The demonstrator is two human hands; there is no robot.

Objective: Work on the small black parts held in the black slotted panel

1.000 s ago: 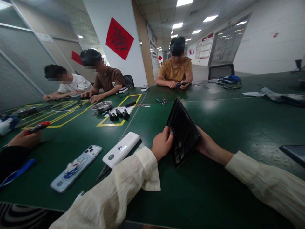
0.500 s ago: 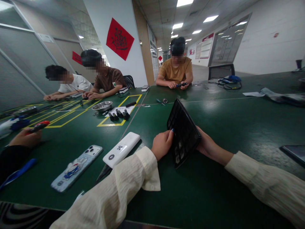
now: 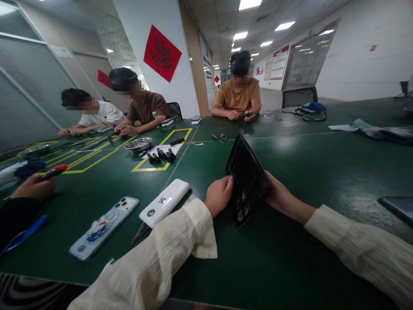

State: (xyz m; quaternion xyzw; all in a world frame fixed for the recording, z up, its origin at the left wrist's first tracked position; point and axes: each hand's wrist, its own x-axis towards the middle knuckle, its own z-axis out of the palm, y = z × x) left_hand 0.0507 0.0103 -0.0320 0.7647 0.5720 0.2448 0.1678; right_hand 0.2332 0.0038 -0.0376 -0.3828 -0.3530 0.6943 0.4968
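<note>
A black tablet-like device (image 3: 248, 178) stands tilted on its edge on the green table (image 3: 290, 258), just ahead of me. My left hand (image 3: 219, 194) grips its near left edge, fingers curled and a fingertip on its face. Behind the device, my right hand (image 3: 281, 197) supports its right side, with the fingers mostly hidden by it. Both arms wear cream sleeves.
A white power bank (image 3: 164, 202) and a phone in a cartoon case (image 3: 105, 227) lie left of my arm. Another person's hand (image 3: 34, 186) holds a red tool at far left. A metal bowl (image 3: 138, 144) and small black parts (image 3: 160, 156) sit farther back. Three people sit across. A dark flat device (image 3: 398, 206) lies right.
The left fingertip shifted slightly on the tablet's face; the tablet and my right hand stayed put. The people across moved their hands a little.
</note>
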